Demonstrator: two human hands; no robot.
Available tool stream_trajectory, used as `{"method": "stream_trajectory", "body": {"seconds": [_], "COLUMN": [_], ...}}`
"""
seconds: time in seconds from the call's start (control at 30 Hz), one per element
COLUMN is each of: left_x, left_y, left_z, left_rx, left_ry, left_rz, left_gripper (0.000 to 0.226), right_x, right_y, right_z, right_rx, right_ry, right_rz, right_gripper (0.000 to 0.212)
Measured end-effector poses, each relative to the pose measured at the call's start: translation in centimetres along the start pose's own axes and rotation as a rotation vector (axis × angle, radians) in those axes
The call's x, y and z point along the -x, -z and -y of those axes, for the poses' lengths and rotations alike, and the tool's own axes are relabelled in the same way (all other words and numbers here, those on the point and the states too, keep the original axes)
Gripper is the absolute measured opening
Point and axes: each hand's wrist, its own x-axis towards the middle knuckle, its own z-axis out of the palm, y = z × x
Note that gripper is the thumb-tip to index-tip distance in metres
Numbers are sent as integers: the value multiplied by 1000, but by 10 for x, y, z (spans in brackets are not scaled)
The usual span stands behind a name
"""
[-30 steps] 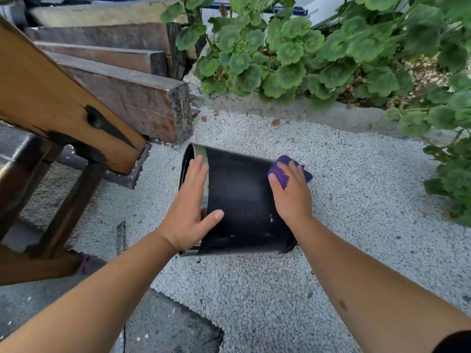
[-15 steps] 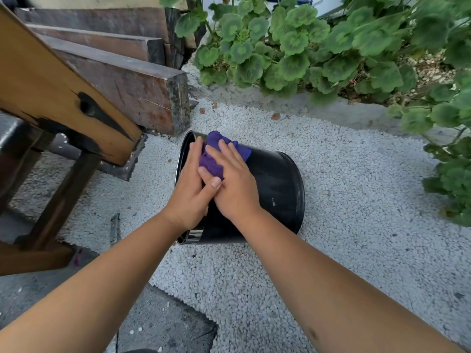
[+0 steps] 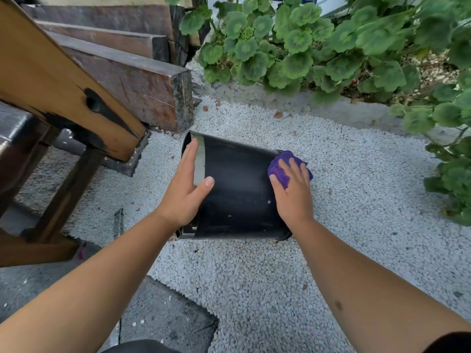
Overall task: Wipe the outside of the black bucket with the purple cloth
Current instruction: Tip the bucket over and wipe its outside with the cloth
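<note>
Bucket (image 3: 239, 189) lying on its side on the white gravel (image 3: 356, 194), long axis running L to R across the view: open mouth w/ shiny rim (image 3: 200, 159) at the L end, closed base at the R end. Left hand (image 3: 187, 189) is flat on the rim end, fingers (image 3: 190, 159) held together pointing away from the person, thumb splayed out over the black wall; not a clamp, more a press to stop it rolling. Right hand (image 3: 293, 189) sits at the base end, fingers (image 3: 293, 166) slightly fanned and pressing the purple cloth (image 3: 280, 169) onto the upper curve of the wall; cloth bunched under and just beyond the fingertips, touching the bucket near the base edge. So the key relation: the whole unwiped-looking run of wall lies to the L of the right fingers, between the two hands, along the bucket's axis. A few pale specks show on the wall just below and L of the right hand. My read: mid-wipe, next stroke prob. needs to travel along that axis toward the left thumb, or the bucket gets rolled to bring the underside up. Underside touching the gravel can't be seen. Risk, I'd guess: round body on loose stones, could roll if the left hand eases off.
</note>
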Motion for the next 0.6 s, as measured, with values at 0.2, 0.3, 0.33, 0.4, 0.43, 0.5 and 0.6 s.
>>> {"method": "stream_trajectory", "body": {"seconds": [0.2,0.3,0.33,0.4,0.43,0.5,0.6], "left_x": [35,33,31,28,27,21,6], "left_y": [3,-3,-5,-9,-12,-16,-11], "left_z": [17,6,1,-6,-8,-13,-22], "left_rx": [-74,-10,-15,-5,8,38,107], "left_ry": [-127,-87,-79,-67,-64,-21,178], "left_rz": [134,88,75,56,46,-1,-81], "left_gripper": [97,102,103,101,100,98,94], "right_x": [-7,-14,-17,-24,-28,-35,-47], "right_y": [2,6,9,17,21,28,33], "right_z": [-2,5,7,12,13,15,20], "right_rx": [-75,-188,-227,-272,-291,-325,-289], "right_ry": [-56,-115,-153,-224,-245,-263,-221], "right_rz": [14,-27,-41,-33,-18,17,126], "right_gripper": [52,52,52,50,46,36,42]}}
